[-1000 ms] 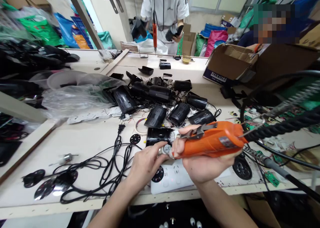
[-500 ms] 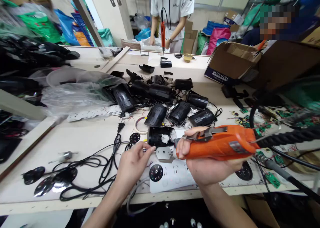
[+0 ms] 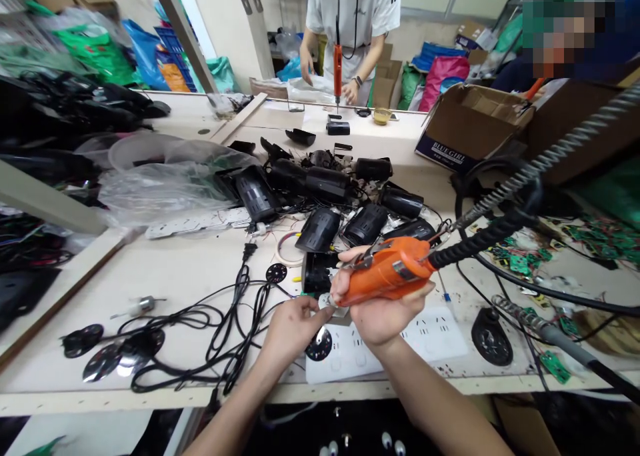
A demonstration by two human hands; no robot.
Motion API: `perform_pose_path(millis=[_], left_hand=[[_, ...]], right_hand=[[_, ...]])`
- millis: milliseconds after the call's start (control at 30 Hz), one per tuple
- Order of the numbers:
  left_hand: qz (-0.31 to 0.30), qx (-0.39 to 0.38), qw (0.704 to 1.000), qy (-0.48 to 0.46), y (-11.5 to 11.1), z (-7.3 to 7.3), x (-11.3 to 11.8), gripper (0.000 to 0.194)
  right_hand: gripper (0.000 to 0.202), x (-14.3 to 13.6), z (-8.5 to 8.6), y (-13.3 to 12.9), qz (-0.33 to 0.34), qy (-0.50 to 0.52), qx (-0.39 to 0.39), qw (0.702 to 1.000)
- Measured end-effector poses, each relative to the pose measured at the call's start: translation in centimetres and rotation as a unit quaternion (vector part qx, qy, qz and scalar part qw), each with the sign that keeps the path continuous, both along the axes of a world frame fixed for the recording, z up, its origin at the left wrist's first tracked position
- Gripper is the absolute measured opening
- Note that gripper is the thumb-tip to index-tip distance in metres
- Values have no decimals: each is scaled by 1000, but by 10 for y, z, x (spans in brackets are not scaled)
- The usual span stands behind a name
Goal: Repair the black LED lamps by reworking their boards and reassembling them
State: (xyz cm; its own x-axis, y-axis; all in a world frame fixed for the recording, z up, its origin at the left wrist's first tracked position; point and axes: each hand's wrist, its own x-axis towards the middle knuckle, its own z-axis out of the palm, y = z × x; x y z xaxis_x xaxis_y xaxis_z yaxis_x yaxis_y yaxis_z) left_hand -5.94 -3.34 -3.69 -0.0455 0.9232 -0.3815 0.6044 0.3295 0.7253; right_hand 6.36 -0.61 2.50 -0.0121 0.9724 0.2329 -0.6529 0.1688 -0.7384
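Observation:
My right hand (image 3: 383,309) is wrapped round an orange electric screwdriver (image 3: 383,269), its tip pointing down-left at a small metal plate (image 3: 341,315). The plate lies beside an open black housing (image 3: 316,273). My left hand (image 3: 295,323) has thumb and fingers pressed together at the plate's left edge; what they hold is too small to make out. Just below the fingertips a black disc (image 3: 319,344) rests on a white slotted panel (image 3: 425,336). The screwdriver's tip is partly hidden by my fingers.
Several black housings (image 3: 365,224) lie behind my hands. Black cables (image 3: 240,323) are coiled at the left, green circuit boards (image 3: 520,263) at the right. A coiled spring (image 3: 535,156) runs to the screwdriver. Across the table stands a person (image 3: 350,29) near a hanging orange screwdriver (image 3: 338,73).
My right hand and the screwdriver have moved left, and the tool is now angled over the plate. My left hand has moved right to the plate. The person's hand across the table has lifted.

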Motion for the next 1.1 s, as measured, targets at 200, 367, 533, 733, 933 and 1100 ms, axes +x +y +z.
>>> perform_pose_path(millis=[200,367,533,733,933,1100], left_hand=[[16,15,1000,4,-2,-3,1,30],[14,17,1000,11,-2,-1,2,28],[12,22,1000,14,-3,-3,1,28],[10,28,1000,5,-2,-6,0,28],[-12,1,1000,7,-2,-3,-2,33],[0,67,996,57,-11,6,-3,35]], right_hand=[[76,-2,-3,3,1,-23,-8,1000],[78,-6,-5,5,6,-25,-19,999],[75,-8,-7,6,9,-18,-23,1000],[77,-10,-9,8,24,-16,-31,999],[78,-4,4,6,15,-15,-29,999],[82,4,12,1,0,-25,-40,999]])
